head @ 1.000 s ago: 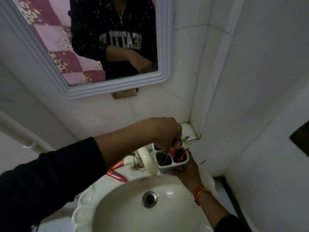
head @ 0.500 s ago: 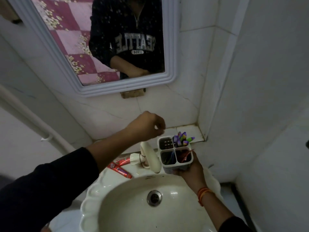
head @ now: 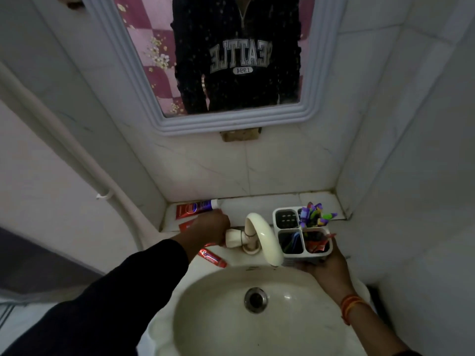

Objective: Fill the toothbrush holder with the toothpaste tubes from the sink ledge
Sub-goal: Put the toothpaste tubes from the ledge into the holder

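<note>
Left hand [head: 212, 228] is down on the sink ledge [head: 257, 204] over the red toothpaste tubes [head: 189, 210]; fingers hidden under the hand, can't tell if curled on one. Biggest tube lies just behind the knuckles, long axis left-right, cap right. Right hand [head: 325, 265] cups the toothbrush holder [head: 302, 233] beside the tap, fingers wrapped under its base

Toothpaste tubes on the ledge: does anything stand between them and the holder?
Yes. The faucet rises between the left hand, down among the red tubes, and the holder held by the right hand. A tube would have to go over or around the spout. The holder's top is open.
</note>
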A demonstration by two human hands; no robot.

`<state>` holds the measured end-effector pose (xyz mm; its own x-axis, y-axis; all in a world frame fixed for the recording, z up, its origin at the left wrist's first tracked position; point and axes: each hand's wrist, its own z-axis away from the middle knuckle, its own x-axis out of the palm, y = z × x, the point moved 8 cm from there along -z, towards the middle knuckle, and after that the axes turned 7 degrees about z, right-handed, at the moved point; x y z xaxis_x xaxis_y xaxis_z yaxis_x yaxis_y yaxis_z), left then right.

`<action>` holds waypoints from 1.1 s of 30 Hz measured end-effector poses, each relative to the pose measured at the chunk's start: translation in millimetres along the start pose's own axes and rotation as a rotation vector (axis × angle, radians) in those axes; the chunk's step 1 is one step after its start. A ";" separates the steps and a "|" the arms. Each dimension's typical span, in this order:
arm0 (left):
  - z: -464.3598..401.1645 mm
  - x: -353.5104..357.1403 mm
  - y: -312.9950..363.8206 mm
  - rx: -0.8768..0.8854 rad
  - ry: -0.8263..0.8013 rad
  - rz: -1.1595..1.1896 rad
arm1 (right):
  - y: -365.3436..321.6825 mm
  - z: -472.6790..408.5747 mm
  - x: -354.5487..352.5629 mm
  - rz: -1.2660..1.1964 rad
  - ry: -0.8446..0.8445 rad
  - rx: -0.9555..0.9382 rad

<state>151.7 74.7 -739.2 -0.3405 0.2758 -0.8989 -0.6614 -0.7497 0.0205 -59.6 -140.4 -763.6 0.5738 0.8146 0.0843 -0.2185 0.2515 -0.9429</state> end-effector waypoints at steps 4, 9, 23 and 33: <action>0.5 -10.5 -1.9 0.079 0.157 -0.011 | -1.2 -1.1 6.0 -0.066 -0.010 0.036; 11.0 -41.7 -7.5 0.084 0.372 0.188 | -3.7 1.4 14.0 -0.149 -0.052 0.056; 91.1 -198.6 146.7 0.384 0.525 0.442 | -13.8 14.7 -1.2 0.190 0.001 -0.093; 96.8 -162.6 168.1 0.314 0.426 0.237 | -11.7 14.4 -2.4 0.349 0.027 -0.104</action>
<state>31.2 -37.9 -547.2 -0.2472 -0.1933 -0.9495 -0.7887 -0.5291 0.3131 -69.8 -137.7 -748.2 0.4996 0.8278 -0.2554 -0.3242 -0.0947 -0.9412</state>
